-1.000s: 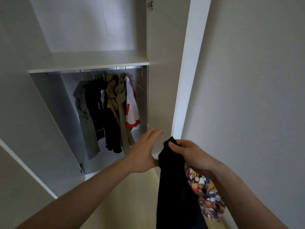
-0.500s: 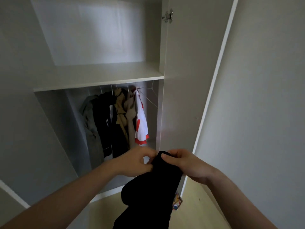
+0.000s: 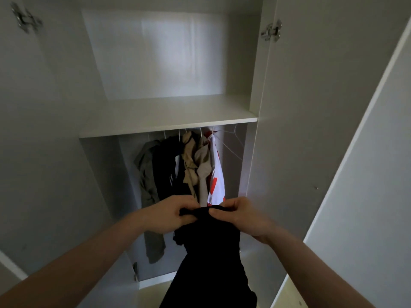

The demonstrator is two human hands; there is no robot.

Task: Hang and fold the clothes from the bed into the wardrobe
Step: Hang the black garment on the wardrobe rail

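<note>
Left hand (image 3: 169,215) and right hand (image 3: 241,215) both pinch the black garment's (image 3: 211,258) top edge, fingers curled. Fabric hangs straight below the grip. Hung clothes (image 3: 189,170) sit just behind it in the wardrobe (image 3: 169,124).

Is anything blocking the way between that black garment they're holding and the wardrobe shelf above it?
Nothing visible does. Both the left hand and right hand grip the black garment at its top edge, in front of the open wardrobe. The shelf is bare, and the hanging clothes sit below it.

Two bare forearms reach in from the lower corners. No sleeve covers either. The left hand (image 3: 171,213) and right hand (image 3: 241,215) wear nothing.
</note>
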